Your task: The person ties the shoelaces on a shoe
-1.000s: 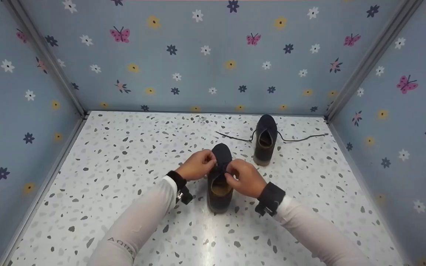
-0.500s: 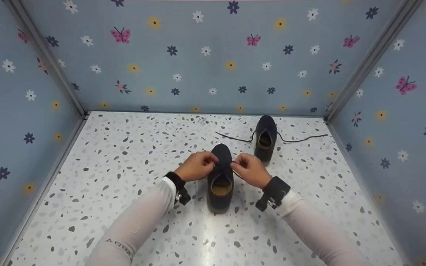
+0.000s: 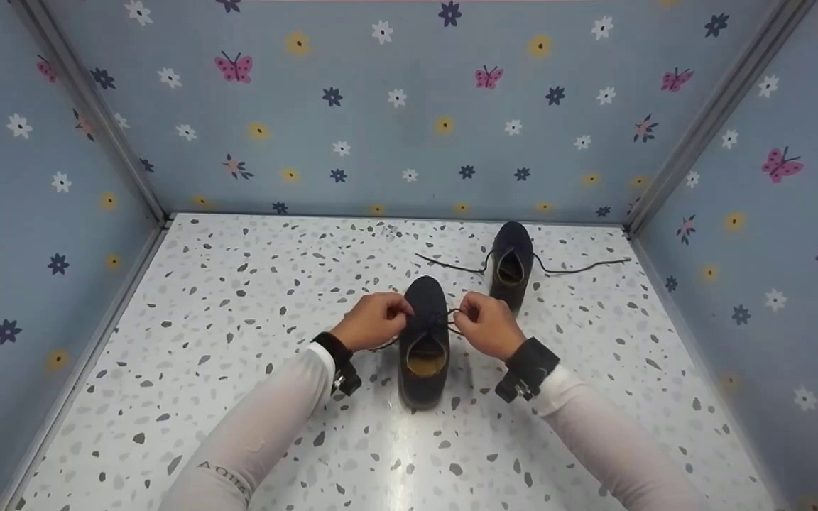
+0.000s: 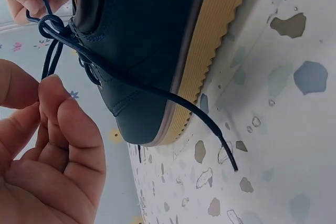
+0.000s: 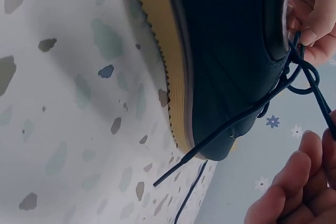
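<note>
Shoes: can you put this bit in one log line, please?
near shoe: lace ends hang loose; left hand: pinches lace; right hand: pinches lace; far shoe: untied, own lace spread both sides

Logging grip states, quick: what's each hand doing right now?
Left hand: closed, pinching a loop of the shoelace on the nearer shoe.
Right hand: closed, pinching a loop of the same shoelace.

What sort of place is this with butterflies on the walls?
Probably a small booth set up for handwork, but I can't be sure. Flowery blue panels stand on three sides, grey metal strips run along their corners, and two dark shoes sit on a speckled white surface.
</note>
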Tool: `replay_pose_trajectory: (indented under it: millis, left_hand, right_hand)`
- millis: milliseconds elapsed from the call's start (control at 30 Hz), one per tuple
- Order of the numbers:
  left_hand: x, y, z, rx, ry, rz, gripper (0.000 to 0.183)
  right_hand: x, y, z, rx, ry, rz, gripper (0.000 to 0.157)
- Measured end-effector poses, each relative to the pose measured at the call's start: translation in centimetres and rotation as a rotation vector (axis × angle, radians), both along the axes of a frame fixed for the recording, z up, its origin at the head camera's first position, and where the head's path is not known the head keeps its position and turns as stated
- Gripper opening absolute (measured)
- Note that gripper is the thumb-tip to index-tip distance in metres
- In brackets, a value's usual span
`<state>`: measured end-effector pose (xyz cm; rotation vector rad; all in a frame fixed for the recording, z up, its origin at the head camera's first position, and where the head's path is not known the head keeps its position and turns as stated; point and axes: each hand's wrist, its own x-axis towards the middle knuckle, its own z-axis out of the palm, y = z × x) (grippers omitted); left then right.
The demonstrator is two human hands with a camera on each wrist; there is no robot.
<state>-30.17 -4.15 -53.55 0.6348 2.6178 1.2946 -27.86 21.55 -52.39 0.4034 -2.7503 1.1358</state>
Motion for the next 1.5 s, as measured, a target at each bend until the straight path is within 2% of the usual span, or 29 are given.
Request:
replay_pose_trajectory:
  millis: [233, 467, 567, 767, 1267, 1500]
  left_hand:
    - [0.0, -0.2, 0.0, -0.037, 0.034, -0.014, 0.02]
    - [0.1, -0.7, 0.1, -0.094, 0.094, -0.043, 0.02]
    - [0.1, -1.0, 0.0, -0.106, 0.094, -0.04, 0.019]
    - [0.2, -1.7, -0.1, -0.103, 0.091, -0.04, 0.023]
    - [0.3, -3.7, -0.9, -0.125, 0.143, -0.046, 0.021]
    - [0.5, -4.1, -1.1, -0.114, 0.136, -0.042, 0.022]
  right_hand:
    - [-0.1, 0.3, -0.2, 0.04, 0.006, -0.037, 0.017]
    - [-0.1, 1.0, -0.5, 0.009, -0.039, -0.043, 0.025]
    - [-0.1, 1.4, -0.8, -0.022, -0.05, -0.042, 0.027]
    - [0.1, 2.2, -1.6, -0.154, -0.14, -0.062, 0.025]
    - [0.8, 2.4, -3.6, -0.556, -0.386, -0.211, 0.027]
    - [1.1, 2.2, -4.2, -0.595, -0.425, -0.301, 0.03]
